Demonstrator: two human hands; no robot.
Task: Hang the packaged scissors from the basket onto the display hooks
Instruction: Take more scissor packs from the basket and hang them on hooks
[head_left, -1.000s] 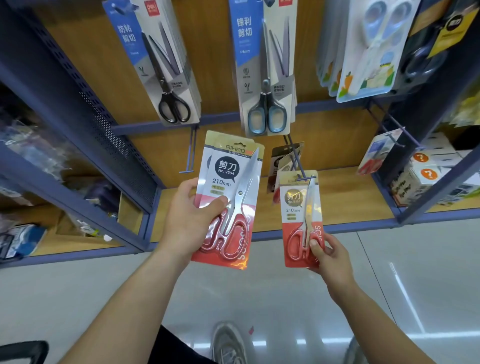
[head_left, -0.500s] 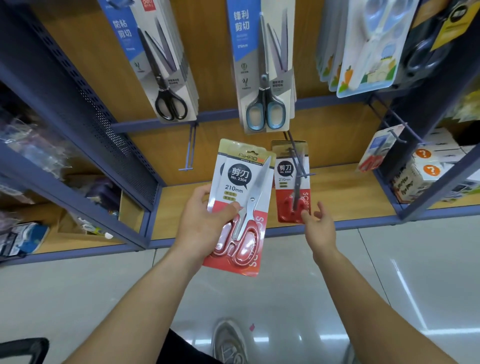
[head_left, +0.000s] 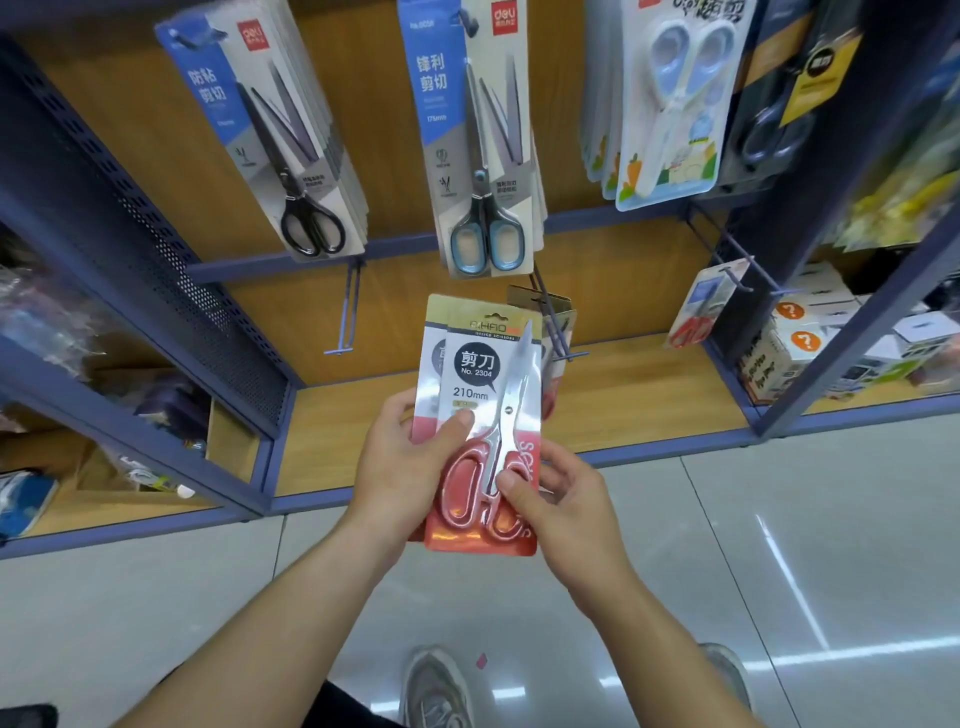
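Observation:
My left hand (head_left: 402, 467) holds a small stack of red-handled scissors packs (head_left: 480, 395), gold at the top and red at the bottom, upright in front of the lower shelf. My right hand (head_left: 558, 501) grips the lower right corner of the front pack, thumb on the red handle area. Behind the stack, one more red pack (head_left: 553, 322) hangs on the middle display hook (head_left: 558, 338). An empty hook (head_left: 348, 312) sticks out to the left. No basket is in view.
Above hang black-handled scissors packs (head_left: 291, 156), blue-handled scissors packs (head_left: 478, 156) and light-blue children's scissors packs (head_left: 675, 104). A small red pack (head_left: 704, 306) hangs on a right hook. Boxes (head_left: 800, 343) stand on the right shelf. My shoes (head_left: 436, 686) are on the pale floor.
My right hand hung its red pack on the middle hook, let go, then came back down and took hold of the front pack in my left hand's stack.

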